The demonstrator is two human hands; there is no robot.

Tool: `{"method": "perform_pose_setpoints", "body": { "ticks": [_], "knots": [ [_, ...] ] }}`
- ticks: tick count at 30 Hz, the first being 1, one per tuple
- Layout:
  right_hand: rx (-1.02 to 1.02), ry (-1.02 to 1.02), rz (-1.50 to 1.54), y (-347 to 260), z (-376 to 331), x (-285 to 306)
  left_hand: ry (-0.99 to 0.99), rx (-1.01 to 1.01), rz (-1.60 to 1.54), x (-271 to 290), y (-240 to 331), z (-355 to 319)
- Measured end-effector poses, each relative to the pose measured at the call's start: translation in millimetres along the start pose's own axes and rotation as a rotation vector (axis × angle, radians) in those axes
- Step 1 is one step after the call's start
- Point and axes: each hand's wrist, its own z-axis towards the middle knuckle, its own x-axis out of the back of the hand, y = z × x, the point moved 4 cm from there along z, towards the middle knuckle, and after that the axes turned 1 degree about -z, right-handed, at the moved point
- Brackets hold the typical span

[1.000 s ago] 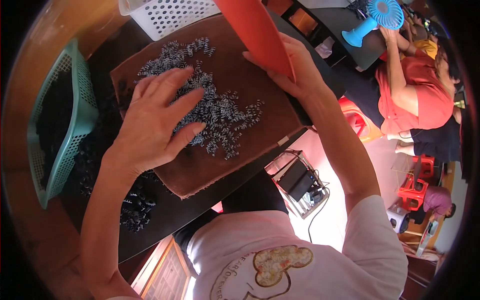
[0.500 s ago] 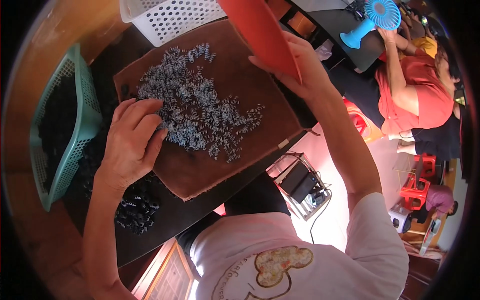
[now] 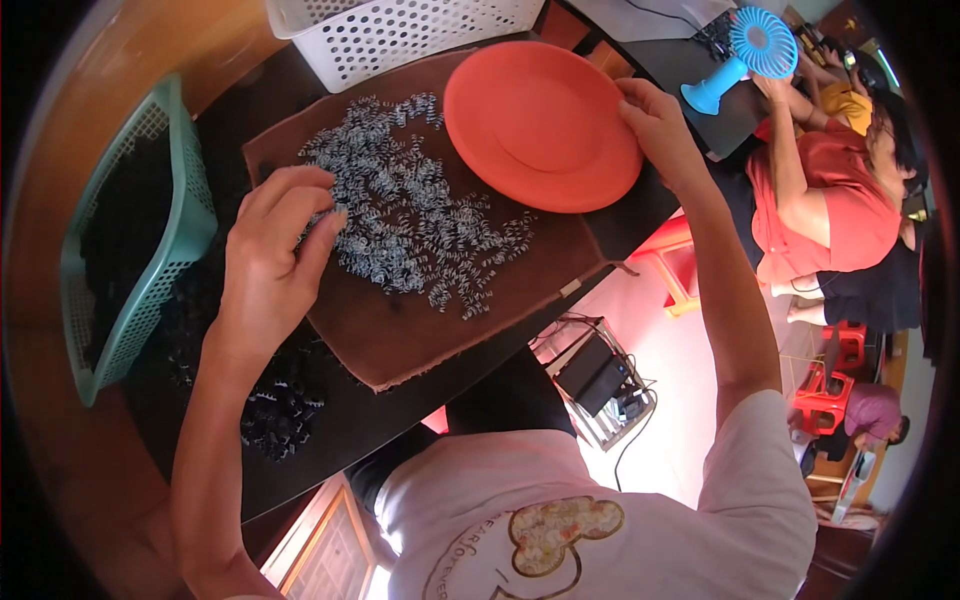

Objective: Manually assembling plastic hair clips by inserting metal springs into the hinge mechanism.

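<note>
A heap of small, pale metal coil springs [image 3: 385,200] is spread over a brown cloth [image 3: 400,345] on the dark table. At its left edge, my left hand [image 3: 275,245] hovers with bent fingers, the thumb apart from them. Nothing shows plainly between them. Over the far right part of the cloth, my right hand [image 3: 660,130] grips a round red plate [image 3: 545,125] by its right rim. The plate's broad face, with a shallow ring in the middle, shows bare.
A green basket [image 3: 185,215] of black pieces stands tilted at left, and a white perforated basket [image 3: 400,45] at the back. Small black parts [image 3: 280,415] lie near the table's front edge. At right, a person in red [image 3: 830,190] holds a blue fan [image 3: 735,60].
My right hand has turned the plate from nearly edge-on to face up and moved it slightly right and nearer. My left hand has shifted slightly right, its thumb and fingers still bent.
</note>
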Motion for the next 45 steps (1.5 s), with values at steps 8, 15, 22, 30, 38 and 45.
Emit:
{"method": "perform_pose_setpoints", "body": {
  "ticks": [8,15,22,30,38,45],
  "knots": [
    [0.180,0.062,-0.364,2,1,-5,0.002,0.020,0.209,19,4,-7],
    [0.657,0.145,-0.339,-104,-38,-42,-0.277,-0.045,0.317,-3,43,-41],
    [0.991,-0.368,-0.307,-169,-93,-157,-0.285,0.029,0.287,2,39,-67],
    [0.994,-0.401,-0.470,-165,-86,-178,-0.174,0.082,0.203,16,77,-112],
    [0.977,-0.393,-0.348,-193,-108,-192,0.011,0.117,-0.128,4,98,-160],
    [1.152,-0.448,-0.117,-229,-141,-246,0.180,0.156,-0.282,-6,88,-174]
  ]
}}
